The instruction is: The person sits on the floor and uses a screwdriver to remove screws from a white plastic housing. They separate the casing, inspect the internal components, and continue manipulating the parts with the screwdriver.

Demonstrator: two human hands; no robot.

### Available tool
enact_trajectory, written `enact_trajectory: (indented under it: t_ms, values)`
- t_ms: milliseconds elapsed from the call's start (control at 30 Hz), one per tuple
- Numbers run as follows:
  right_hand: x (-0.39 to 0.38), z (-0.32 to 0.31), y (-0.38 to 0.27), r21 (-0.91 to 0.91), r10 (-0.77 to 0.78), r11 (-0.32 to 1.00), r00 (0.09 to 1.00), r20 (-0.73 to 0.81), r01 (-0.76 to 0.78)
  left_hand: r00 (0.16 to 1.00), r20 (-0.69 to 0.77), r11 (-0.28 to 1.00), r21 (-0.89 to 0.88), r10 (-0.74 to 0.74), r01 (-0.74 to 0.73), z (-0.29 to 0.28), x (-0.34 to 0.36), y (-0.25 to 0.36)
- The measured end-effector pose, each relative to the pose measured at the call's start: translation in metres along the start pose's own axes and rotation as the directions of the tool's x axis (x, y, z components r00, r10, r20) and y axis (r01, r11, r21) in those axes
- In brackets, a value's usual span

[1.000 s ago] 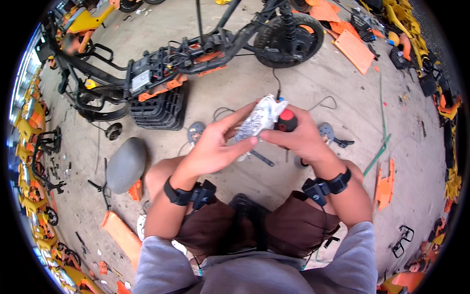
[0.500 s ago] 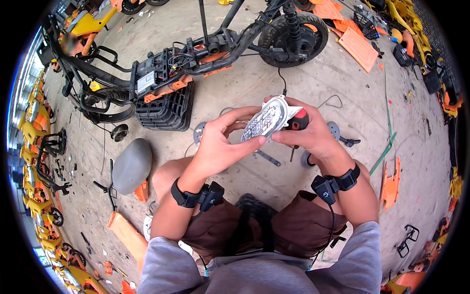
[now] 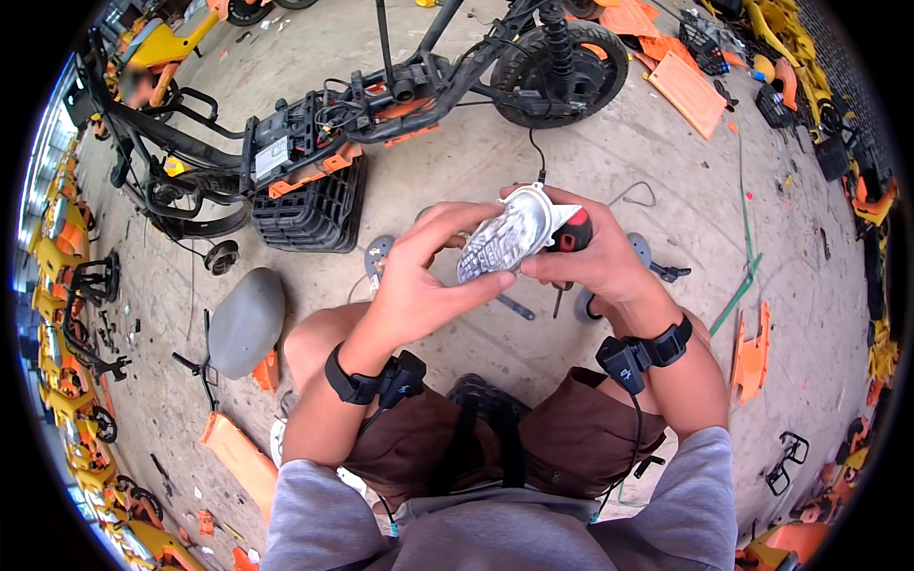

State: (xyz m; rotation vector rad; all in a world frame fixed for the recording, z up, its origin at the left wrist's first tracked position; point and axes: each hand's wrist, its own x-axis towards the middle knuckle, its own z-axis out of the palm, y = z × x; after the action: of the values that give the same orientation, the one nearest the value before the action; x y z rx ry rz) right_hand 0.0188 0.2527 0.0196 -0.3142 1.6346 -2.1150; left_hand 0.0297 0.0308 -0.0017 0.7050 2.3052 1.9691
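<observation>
An oval lamp unit [image 3: 509, 233] with a patterned clear lens, a pale housing and small mounting ears is held up over my knees between both hands. My left hand [image 3: 419, 276] grips its left end, thumb along the lower edge. On the other end is my right hand [image 3: 609, 262], its thumb against the housing. That same hand also keeps a screwdriver [image 3: 573, 232] with a red and black handle in its palm; the shaft points down. From the top of the lamp a black cable [image 3: 539, 157] runs up toward the scooter's wheel.
Ahead lies a stripped scooter frame [image 3: 400, 119], with a black crate [image 3: 309, 209] under it. A grey oval shell [image 3: 248, 322] rests at left, orange panels [image 3: 752, 352] at right. Wire and a bar [image 3: 515, 306] lie on the concrete; yellow scooters [image 3: 71, 352] line the left edge.
The lamp unit has tilted slightly, its lens turning a little downward. Both hands keep their hold. The whole view has shifted slightly, so the surroundings sit a bit further left.
</observation>
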Motion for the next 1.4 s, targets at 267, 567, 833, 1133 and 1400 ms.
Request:
enact_trajectory:
  t_ms: [267,567,833,1133,1400]
  values:
    - [-0.001,0.000,-0.001,0.050,0.061,0.997,0.998,0.010,-0.062,0.996,0.003,0.980,0.178,0.088,-0.087,0.002,0.003,0.008]
    - [0.000,0.002,-0.002,0.030,0.067,0.997,0.998,-0.017,-0.066,0.998,-0.058,0.998,0.059,0.028,-0.025,0.006,0.002,0.000]
    - [-0.001,0.003,-0.004,-0.057,0.046,0.997,0.998,-0.043,-0.048,0.981,-0.107,0.978,-0.150,-0.159,0.142,0.010,-0.002,0.002]
    - [-0.003,0.001,-0.004,-0.045,0.028,0.999,0.998,-0.064,-0.031,0.989,-0.034,0.947,-0.296,-0.143,0.127,0.007,-0.001,-0.002]
    - [-0.005,-0.001,-0.004,-0.108,-0.036,0.994,0.997,-0.064,0.029,0.984,0.009,0.930,-0.326,-0.179,0.172,0.006,0.001,0.005]
